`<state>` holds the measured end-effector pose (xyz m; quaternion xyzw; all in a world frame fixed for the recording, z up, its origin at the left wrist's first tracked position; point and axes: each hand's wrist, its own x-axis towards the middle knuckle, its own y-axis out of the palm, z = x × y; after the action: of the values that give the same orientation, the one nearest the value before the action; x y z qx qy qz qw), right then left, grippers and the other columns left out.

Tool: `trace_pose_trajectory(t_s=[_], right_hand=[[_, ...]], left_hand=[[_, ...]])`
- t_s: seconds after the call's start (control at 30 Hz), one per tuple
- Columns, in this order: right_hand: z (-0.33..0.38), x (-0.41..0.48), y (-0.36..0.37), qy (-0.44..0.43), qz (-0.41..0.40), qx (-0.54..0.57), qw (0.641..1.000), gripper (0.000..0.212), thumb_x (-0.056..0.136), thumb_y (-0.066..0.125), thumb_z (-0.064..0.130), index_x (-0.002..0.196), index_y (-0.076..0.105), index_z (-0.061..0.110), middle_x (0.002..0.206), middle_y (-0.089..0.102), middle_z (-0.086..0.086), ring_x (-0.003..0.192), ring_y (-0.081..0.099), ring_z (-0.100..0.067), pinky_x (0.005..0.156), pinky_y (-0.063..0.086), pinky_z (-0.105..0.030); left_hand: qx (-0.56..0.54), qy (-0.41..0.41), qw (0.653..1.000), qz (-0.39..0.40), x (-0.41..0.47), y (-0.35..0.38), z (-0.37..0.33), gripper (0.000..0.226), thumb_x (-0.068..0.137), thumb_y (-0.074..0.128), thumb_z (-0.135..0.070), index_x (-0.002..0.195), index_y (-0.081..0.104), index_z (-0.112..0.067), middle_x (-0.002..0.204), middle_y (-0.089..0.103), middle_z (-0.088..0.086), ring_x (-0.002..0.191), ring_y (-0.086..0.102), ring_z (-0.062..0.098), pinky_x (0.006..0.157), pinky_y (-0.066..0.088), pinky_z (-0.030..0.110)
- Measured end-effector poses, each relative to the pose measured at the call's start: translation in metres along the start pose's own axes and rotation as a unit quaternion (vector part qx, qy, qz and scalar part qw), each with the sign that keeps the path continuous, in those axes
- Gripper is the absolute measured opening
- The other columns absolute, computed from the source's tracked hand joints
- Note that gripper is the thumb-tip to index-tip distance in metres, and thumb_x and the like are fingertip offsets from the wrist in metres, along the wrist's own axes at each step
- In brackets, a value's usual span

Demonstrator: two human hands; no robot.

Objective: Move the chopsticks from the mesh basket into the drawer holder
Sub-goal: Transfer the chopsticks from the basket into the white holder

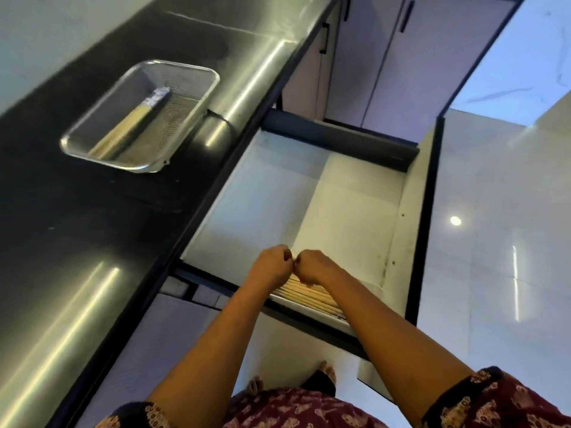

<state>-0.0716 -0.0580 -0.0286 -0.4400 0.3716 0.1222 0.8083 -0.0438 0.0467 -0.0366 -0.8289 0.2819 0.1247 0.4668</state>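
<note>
A metal mesh basket (185,97) sits on the black counter at the upper left. A few wooden chopsticks (129,126) with patterned tops lie in it. Below the counter an open white drawer (309,196) stands pulled out. At its near end a row of several chopsticks (309,296) lies in the holder (321,315). My left hand (273,264) and my right hand (315,267) are side by side over that row, knuckles touching, fingers curled down onto the chopsticks. The fingertips are hidden behind the hands.
The black glossy counter (77,227) runs along the left. Cabinet doors with dark handles (370,72) stand beyond the drawer. A shiny tiled floor (494,242) lies to the right. My bare feet (256,383) show beneath the drawer.
</note>
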Motion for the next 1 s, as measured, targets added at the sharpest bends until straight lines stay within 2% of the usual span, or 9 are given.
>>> trace_pose_trajectory(t_s=[0.07,0.17,0.23,0.4,0.5,0.57,0.63,0.8,1.0], right_hand=[[0.036,-0.007,-0.024,-0.063,-0.017,0.087,0.994,0.029,0.091,0.045,0.015,0.103,0.066,-0.001,0.098,0.069,-0.018,0.088,0.068,-0.032,0.076,0.053,-0.035],[0.094,-0.027,-0.052,-0.155,-0.039,0.216,0.963,0.026,0.095,0.045,0.015,0.102,0.064,0.0,0.087,0.066,-0.011,0.067,0.062,-0.017,0.055,0.047,-0.02],[0.132,-0.04,-0.065,-0.21,-0.033,0.255,0.943,0.021,0.096,0.047,0.02,0.101,0.062,0.007,0.088,0.066,-0.006,0.069,0.061,-0.012,0.06,0.048,-0.019],[0.237,-0.046,-0.088,-0.27,0.0,0.342,0.9,0.017,0.096,0.051,0.019,0.107,0.061,0.01,0.088,0.066,-0.002,0.075,0.063,-0.011,0.068,0.051,-0.024],[0.294,-0.028,-0.099,-0.248,0.014,0.434,0.866,0.016,0.096,0.05,0.009,0.108,0.059,0.006,0.096,0.062,-0.012,0.083,0.061,-0.017,0.071,0.052,-0.026],[0.324,-0.009,-0.104,-0.218,0.016,0.483,0.848,0.012,0.095,0.049,0.004,0.099,0.058,0.008,0.093,0.059,-0.013,0.078,0.059,-0.017,0.071,0.052,-0.028],[0.35,0.013,-0.11,-0.177,0.016,0.516,0.838,0.016,0.095,0.047,0.003,0.107,0.058,0.007,0.093,0.058,-0.013,0.072,0.057,-0.015,0.066,0.05,-0.025],[0.383,0.064,-0.11,-0.093,-0.012,0.492,0.865,0.028,0.095,0.045,0.005,0.122,0.054,0.001,0.101,0.062,-0.014,0.082,0.058,-0.016,0.06,0.047,-0.021],[0.399,0.094,-0.1,-0.051,-0.02,0.512,0.857,0.02,0.093,0.041,0.002,0.091,0.058,0.01,0.078,0.055,-0.006,0.075,0.053,-0.017,0.056,0.048,-0.027]], left_hand=[[-0.048,-0.009,0.995,-0.086,-0.004,-0.039,0.003,0.018,0.089,0.053,-0.014,0.101,0.064,-0.006,0.103,0.067,0.016,0.096,0.06,0.031,0.076,0.041,0.029],[-0.166,-0.008,0.966,-0.197,-0.017,-0.105,0.014,0.005,0.088,0.058,-0.017,0.09,0.063,-0.016,0.083,0.065,0.006,0.077,0.061,0.022,0.068,0.042,0.024],[-0.228,-0.006,0.935,-0.27,-0.027,-0.151,0.024,0.003,0.087,0.06,-0.019,0.086,0.061,-0.021,0.075,0.062,-0.003,0.07,0.059,0.014,0.062,0.043,0.02],[-0.321,-0.022,0.856,-0.404,-0.035,-0.256,0.067,0.006,0.086,0.06,-0.016,0.087,0.064,-0.02,0.082,0.066,0.003,0.082,0.064,0.023,0.083,0.052,0.038],[-0.337,-0.036,0.843,-0.418,-0.019,-0.302,0.094,0.008,0.086,0.059,-0.015,0.088,0.065,-0.02,0.091,0.068,0.007,0.092,0.065,0.025,0.089,0.053,0.041],[-0.313,-0.052,0.852,-0.417,-0.003,-0.323,0.11,0.011,0.086,0.059,-0.016,0.094,0.067,-0.019,0.099,0.069,0.009,0.094,0.063,0.023,0.086,0.05,0.034],[-0.267,-0.062,0.874,-0.402,0.02,-0.34,0.122,0.018,0.086,0.059,-0.017,0.102,0.067,-0.017,0.105,0.069,0.007,0.096,0.06,0.019,0.084,0.044,0.028],[-0.132,-0.054,0.958,-0.25,0.078,-0.357,0.127,0.035,0.089,0.053,-0.013,0.123,0.057,-0.01,0.123,0.062,0.012,0.111,0.057,0.025,0.085,0.041,0.028],[0.08,-0.069,0.968,-0.229,0.114,-0.352,0.137,0.025,0.093,0.045,-0.01,0.115,0.056,-0.004,0.116,0.06,0.019,0.104,0.061,0.034,0.085,0.049,0.04]])
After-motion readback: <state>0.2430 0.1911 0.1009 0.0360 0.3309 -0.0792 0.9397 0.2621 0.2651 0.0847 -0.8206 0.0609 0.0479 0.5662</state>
